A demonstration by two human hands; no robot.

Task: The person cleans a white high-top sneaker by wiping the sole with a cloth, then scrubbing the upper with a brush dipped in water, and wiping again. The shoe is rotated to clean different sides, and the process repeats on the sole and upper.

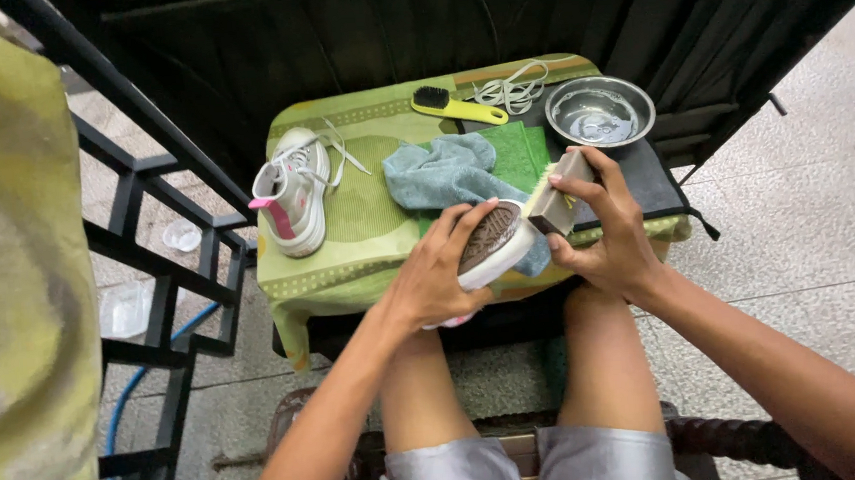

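Two hands meet over the near edge of a small table (350,275) draped in green cloth. The left hand (440,274) curls its fingers around an upturned sneaker (493,240), sole facing up, while the right hand (603,233) grips a scrubbing brush (555,196), bristles just beside the sole's toe end. Beneath the shoe lies a blue rag (443,172). Farther left stands the second white sneaker (294,191); behind are a yellow-handled brush (456,107), loose laces (512,89) and a steel bowl (599,111).
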